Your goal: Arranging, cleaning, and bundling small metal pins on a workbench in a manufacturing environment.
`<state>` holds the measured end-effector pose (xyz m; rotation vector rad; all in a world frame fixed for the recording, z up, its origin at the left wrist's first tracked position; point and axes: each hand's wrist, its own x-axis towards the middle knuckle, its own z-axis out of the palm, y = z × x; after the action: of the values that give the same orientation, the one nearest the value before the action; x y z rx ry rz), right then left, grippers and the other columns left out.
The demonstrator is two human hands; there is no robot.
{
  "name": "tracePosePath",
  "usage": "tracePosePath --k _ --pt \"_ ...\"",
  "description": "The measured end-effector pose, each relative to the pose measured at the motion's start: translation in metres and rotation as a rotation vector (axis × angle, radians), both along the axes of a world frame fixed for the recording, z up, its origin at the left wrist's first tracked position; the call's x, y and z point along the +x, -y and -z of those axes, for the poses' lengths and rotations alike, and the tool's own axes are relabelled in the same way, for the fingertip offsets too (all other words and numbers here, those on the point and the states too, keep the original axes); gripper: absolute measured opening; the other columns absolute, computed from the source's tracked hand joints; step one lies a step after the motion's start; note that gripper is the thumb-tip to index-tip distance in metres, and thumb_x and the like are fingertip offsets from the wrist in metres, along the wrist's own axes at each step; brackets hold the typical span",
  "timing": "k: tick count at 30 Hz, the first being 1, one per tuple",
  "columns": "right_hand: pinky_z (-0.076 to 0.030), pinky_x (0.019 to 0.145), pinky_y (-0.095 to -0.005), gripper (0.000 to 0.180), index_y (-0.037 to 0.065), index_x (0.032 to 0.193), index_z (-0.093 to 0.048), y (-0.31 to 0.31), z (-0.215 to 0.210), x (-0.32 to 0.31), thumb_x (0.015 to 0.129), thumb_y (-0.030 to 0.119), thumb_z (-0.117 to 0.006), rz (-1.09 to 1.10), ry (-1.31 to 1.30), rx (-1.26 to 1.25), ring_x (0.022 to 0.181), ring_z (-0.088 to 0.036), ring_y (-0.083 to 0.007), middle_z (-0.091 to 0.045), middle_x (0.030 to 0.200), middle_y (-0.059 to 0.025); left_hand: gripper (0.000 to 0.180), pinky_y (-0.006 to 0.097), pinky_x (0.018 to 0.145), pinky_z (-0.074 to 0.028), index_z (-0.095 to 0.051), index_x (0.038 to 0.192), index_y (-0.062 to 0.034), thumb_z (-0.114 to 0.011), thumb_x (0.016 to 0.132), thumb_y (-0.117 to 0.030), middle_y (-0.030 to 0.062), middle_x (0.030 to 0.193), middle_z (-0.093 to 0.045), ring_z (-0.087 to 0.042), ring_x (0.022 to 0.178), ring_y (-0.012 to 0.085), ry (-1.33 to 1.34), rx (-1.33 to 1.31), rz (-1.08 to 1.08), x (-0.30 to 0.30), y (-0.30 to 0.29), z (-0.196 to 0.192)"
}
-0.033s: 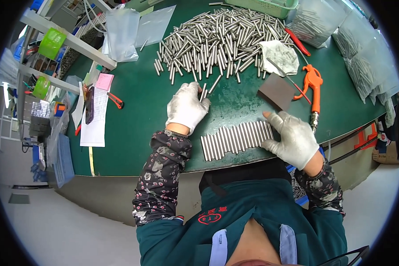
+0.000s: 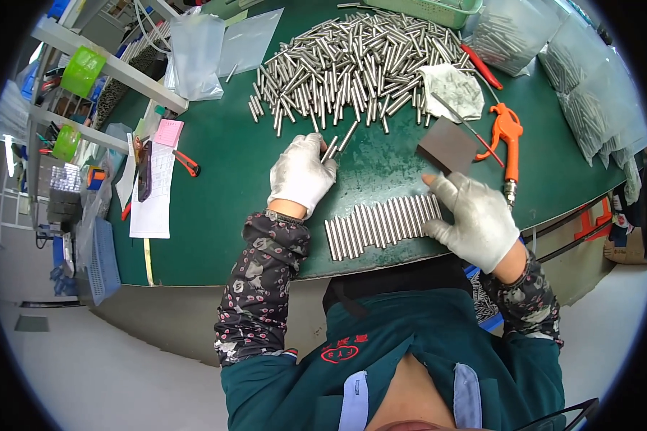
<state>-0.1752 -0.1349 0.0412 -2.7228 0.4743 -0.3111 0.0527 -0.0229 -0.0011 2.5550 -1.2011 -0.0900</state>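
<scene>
My left hand (image 2: 299,174), in a white glove with bare fingertips, rests on the green table (image 2: 230,179) below a large pile of short steel pins (image 2: 359,68). Its thumb and fingers close on a steel pin (image 2: 329,151); another loose pin (image 2: 348,135) lies just beyond the fingertips. Closer to me, a row of steel pins (image 2: 382,225) lies side by side, its upper edge uneven. At the row's right end is my gloved right hand (image 2: 479,219), thumb and forefinger apart, the thumb by the last pin. The other right fingers are partly hidden.
A brown block (image 2: 447,147) sits beyond my right hand, near a white cloth (image 2: 454,93) and an orange air gun (image 2: 509,136). Bags of pins (image 2: 589,100) stand at the right. Paper (image 2: 151,208) and a red cutter (image 2: 187,162) lie left, beside a shelf frame (image 2: 115,66).
My right hand has shifted very slightly, its fingers a little higher. The pin in my left hand is tilted slightly more. The row and pile look the same.
</scene>
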Motion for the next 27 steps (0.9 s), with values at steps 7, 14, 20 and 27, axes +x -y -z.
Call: tracePosePath --k 7,14,20,27 --pt "-0.048 0.062 -0.036 0.016 0.009 0.092 -0.056 0.013 0.013 0.098 0.078 0.011 -0.048 -0.273 -0.027 -0.31 0.075 -0.059 -0.0245 -0.056 0.076 -0.0078 0.014 0.037 0.069 -0.048 -0.057 0.082 -0.0075 -0.059 0.071 -0.017 0.0095 0.082 -0.058 -0.059 0.079 0.0261 0.273 0.141 0.118 -0.006 -0.007 -0.008" --pt "-0.049 0.061 -0.0313 0.012 0.006 0.084 -0.059 0.021 0.036 0.139 0.075 0.012 -0.052 -0.53 -0.098 -0.592 0.075 -0.062 -0.0224 -0.06 0.077 -0.0067 0.013 0.037 0.067 -0.047 -0.056 0.083 -0.0085 -0.058 0.071 -0.012 0.0074 0.078 -0.056 -0.058 0.078 0.0243 0.44 0.178 0.356 0.001 -0.024 -0.008" --pt "-0.043 0.05 -0.035 0.014 0.007 0.08 -0.051 0.023 0.004 0.076 0.068 0.01 -0.058 -0.451 0.221 -0.399 0.058 -0.054 -0.0228 -0.05 0.063 -0.0052 0.014 0.031 0.059 -0.044 -0.056 0.082 -0.0087 -0.059 0.069 -0.012 0.0022 0.074 -0.054 -0.055 0.07 0.0191 0.526 0.014 0.633 0.0 -0.06 -0.023" --pt "-0.045 0.051 -0.0326 0.019 0.01 0.088 -0.056 0.025 0.006 -0.022 0.069 0.011 -0.053 -0.239 -0.025 -0.565 0.062 -0.057 -0.0193 -0.053 0.065 -0.0026 0.014 0.029 0.063 -0.04 -0.058 0.085 -0.0144 -0.055 0.073 -0.022 -0.002 0.078 -0.052 -0.052 0.073 0.0137 0.66 0.144 0.821 -0.013 -0.103 -0.017"
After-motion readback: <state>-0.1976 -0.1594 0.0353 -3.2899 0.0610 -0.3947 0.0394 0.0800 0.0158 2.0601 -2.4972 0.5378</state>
